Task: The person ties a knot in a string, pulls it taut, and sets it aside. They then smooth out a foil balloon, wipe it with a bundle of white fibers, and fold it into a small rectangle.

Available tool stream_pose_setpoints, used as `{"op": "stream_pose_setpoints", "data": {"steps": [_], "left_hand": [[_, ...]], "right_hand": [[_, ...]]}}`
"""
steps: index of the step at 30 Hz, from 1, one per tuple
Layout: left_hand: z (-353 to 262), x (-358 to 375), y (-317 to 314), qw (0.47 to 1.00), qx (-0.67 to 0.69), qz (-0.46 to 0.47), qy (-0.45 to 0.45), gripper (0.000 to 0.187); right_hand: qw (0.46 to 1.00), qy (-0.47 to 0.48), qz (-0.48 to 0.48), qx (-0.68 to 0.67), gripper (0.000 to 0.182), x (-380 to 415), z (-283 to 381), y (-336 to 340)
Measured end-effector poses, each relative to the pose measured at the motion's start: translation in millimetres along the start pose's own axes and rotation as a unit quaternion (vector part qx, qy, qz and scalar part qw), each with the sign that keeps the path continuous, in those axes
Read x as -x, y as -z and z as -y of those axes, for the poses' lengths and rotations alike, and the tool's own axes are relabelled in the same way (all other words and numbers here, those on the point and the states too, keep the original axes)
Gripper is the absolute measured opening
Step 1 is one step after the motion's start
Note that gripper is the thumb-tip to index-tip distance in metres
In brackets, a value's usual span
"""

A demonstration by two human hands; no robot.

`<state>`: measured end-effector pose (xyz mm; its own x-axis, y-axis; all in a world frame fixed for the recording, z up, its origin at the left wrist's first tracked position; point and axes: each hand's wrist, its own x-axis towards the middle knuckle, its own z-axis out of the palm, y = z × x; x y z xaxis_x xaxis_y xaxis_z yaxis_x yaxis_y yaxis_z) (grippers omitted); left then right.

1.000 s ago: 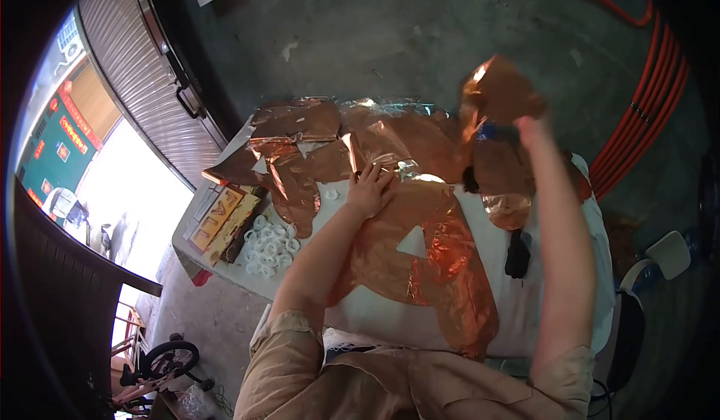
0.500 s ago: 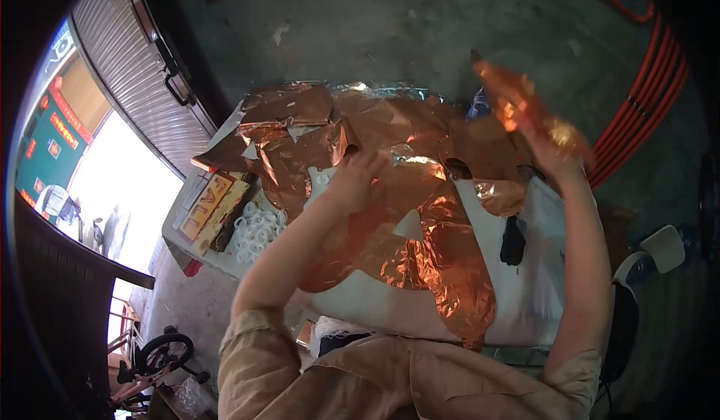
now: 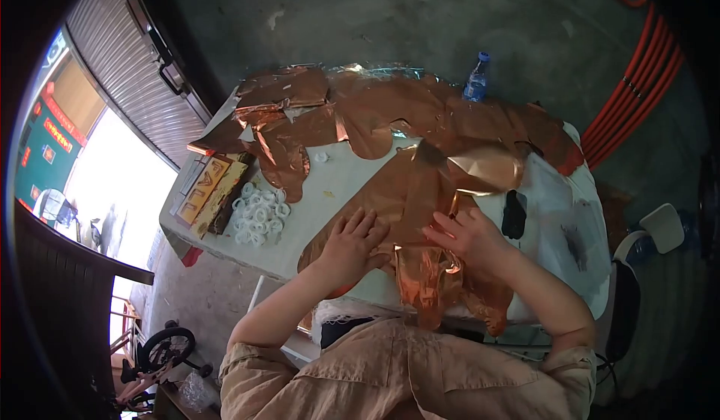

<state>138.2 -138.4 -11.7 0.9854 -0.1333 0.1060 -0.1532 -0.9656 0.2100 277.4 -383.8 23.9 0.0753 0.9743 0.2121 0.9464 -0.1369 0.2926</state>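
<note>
A flat copper-coloured foil piece (image 3: 390, 195) with rounded ends, resembling an uninflated foil balloon, is spread across the near side of the table. My left hand (image 3: 351, 249) lies open on its left part, fingers stretched out. Over its right part, my right hand (image 3: 474, 238) has its fingers bent and closed on a fold of the foil. Below the hands, a crumpled end hangs toward the table's near edge. More copper foil sheets (image 3: 375, 105) lie overlapped along the far side.
White plastic rings (image 3: 259, 216) are heaped at the left, beside a worn yellow box (image 3: 211, 195). A blue-capped bottle (image 3: 477, 81) stands at the far edge. At the right lie a black object (image 3: 514, 214) and clear plastic (image 3: 559, 217). Red pipes (image 3: 634, 94) run beyond.
My right hand has come down from the upper right, where it held up shiny foil, to the near middle. My left hand has moved nearer to me and flattened. The foil piece has shifted.
</note>
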Motion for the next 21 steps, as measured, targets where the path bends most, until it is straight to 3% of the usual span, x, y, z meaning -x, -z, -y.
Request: {"op": "stream_pose_setpoints", "data": {"steps": [2,8,10,11,14,15,16,19,21], "left_hand": [[2,0,-5,1.000,-0.001,-0.009,0.000,0.058],[3,5,-5,1.000,-0.002,-0.018,0.011,0.056],[3,8,-5,1.000,-0.003,-0.015,0.013,0.056],[4,8,-6,1.000,-0.004,-0.020,0.012,0.056],[3,9,-3,1.000,-0.005,-0.022,0.013,0.057],[3,10,-3,1.000,-0.004,-0.018,0.016,0.057],[4,10,-2,1.000,-0.005,-0.018,0.016,0.057],[6,12,-4,1.000,-0.012,-0.014,0.014,0.058],[8,12,-7,0.999,-0.044,0.005,0.019,0.059]], "right_hand": [[0.999,0.003,-0.009,0.049,0.044,-5,-2,9],[0.998,0.040,0.042,-0.027,0.055,0,17,15],[0.978,-0.044,0.108,-0.171,0.062,7,15,26],[0.981,-0.070,0.128,-0.124,0.057,8,14,34],[0.969,-0.073,0.170,-0.166,0.049,-8,12,41],[0.982,-0.037,0.067,-0.174,0.040,-14,15,34],[0.982,-0.037,0.067,-0.174,0.040,-16,15,33],[0.992,-0.071,-0.101,-0.015,0.031,-27,7,32],[0.992,-0.058,-0.098,-0.045,0.030,-23,14,23]]}}
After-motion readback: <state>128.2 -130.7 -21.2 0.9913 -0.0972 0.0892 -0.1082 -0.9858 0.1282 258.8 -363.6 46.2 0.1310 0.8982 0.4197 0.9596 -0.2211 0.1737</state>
